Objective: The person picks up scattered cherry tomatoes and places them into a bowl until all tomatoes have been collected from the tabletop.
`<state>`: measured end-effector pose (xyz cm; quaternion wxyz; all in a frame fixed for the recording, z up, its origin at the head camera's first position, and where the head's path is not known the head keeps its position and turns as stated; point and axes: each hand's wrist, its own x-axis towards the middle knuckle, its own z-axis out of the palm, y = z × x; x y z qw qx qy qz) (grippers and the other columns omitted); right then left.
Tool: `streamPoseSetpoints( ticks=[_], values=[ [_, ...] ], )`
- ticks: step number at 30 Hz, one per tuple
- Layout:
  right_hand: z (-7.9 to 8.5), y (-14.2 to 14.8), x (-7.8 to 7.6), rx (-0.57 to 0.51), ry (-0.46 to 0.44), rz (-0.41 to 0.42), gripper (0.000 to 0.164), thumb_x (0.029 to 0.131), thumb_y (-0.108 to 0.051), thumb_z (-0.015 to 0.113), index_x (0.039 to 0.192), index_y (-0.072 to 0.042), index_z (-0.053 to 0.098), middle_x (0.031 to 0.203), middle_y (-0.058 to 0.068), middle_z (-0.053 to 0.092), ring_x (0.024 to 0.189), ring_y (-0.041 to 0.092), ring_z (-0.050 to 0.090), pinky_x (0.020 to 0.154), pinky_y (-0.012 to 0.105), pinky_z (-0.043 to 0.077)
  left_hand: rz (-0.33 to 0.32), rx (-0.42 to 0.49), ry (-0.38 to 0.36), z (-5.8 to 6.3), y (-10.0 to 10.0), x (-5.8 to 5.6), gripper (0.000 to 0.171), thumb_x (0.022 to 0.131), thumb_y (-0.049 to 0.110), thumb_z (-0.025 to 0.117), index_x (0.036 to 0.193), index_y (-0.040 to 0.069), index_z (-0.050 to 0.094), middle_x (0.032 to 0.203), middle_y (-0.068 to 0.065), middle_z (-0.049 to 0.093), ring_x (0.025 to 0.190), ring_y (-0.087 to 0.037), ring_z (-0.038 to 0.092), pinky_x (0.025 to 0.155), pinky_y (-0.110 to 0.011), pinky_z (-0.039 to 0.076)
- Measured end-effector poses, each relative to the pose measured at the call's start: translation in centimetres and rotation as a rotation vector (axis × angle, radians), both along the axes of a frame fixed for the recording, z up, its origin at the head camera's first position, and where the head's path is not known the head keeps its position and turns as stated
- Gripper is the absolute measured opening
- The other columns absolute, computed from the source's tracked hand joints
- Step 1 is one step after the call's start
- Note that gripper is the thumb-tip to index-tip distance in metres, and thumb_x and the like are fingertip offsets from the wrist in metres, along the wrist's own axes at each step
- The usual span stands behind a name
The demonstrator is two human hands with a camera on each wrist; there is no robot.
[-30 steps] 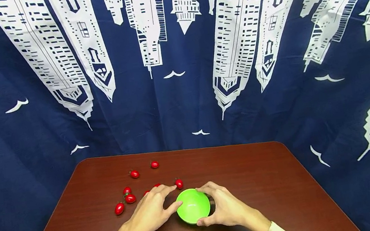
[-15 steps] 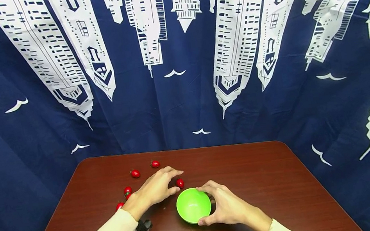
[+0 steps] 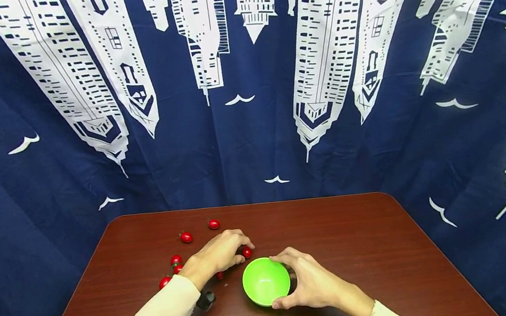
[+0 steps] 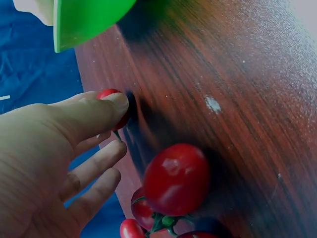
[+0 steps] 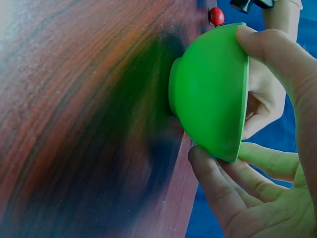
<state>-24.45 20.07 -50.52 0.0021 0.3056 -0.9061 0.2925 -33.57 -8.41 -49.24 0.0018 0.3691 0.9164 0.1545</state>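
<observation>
With my left hand (image 3: pixel 220 251) I held one tomato (image 3: pixel 247 253) pinched between thumb and fingers, just beyond the green bowl (image 3: pixel 265 281); my right hand (image 3: pixel 310 282) curved round the bowl's right side, gripping its rim. Little looked done: no tomato showed inside the bowl, and the other tomatoes (image 3: pixel 186 237) lay loose to its left. The bowl was smooth and round, the tomatoes glossy ovals, the table (image 3: pixel 342 237) reddish-brown and wood-grained.

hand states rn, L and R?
Left hand: closed, pinching a cherry tomato between thumb and fingers.
Right hand: closed, holding the green bowl by its side.
</observation>
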Motion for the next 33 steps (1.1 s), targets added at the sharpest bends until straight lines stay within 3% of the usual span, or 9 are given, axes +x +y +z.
streamPoseSetpoints(
  ticks=[8,18,24,33],
  values=[
    [0.0,-0.3,-0.1,-0.004,-0.011,0.007,0.096,0.081,-0.057,0.105,0.156,-0.007,0.071,0.135,-0.004,0.073,0.118,0.013,0.077,0.103,0.041,0.069,0.028,-0.015,0.042,-0.6,-0.2,-0.2,0.032,0.094,0.003,0.096,0.122,0.015,0.087,0.118,-0.004,0.082,0.104,-0.021,0.078,0.102,-0.04,0.069],
    [0.4,0.1,-0.2,0.022,-0.006,-0.006,0.096,0.081,-0.057,0.105,0.156,-0.008,0.07,0.136,-0.004,0.072,0.122,0.019,0.077,0.103,0.039,0.069,0.024,0.024,0.073,-0.7,-0.2,-0.1,0.026,0.097,0.003,0.093,0.12,0.009,0.084,0.114,-0.007,0.08,0.107,-0.026,0.081,0.099,-0.041,0.07],
    [0.2,0.3,0.0,-0.001,-0.031,0.008,0.097,0.083,-0.057,0.104,0.157,-0.005,0.069,0.137,-0.001,0.071,0.119,0.018,0.079,0.1,0.034,0.07,0.047,0.049,0.071,-0.4,-0.6,0.6,0.027,0.098,0.004,0.093,0.122,0.011,0.084,0.113,-0.005,0.077,0.1,-0.021,0.077,0.094,-0.037,0.069],
    [0.2,0.0,0.0,0.021,-0.015,-0.006,0.097,0.082,-0.059,0.104,0.156,-0.007,0.07,0.136,-0.003,0.072,0.122,0.02,0.078,0.103,0.042,0.069,0.09,0.1,0.084,0.2,-1.7,1.7,0.029,0.1,0.009,0.093,0.126,0.016,0.084,0.118,-0.001,0.076,0.089,-0.011,0.07,0.088,-0.032,0.066]
  ],
)
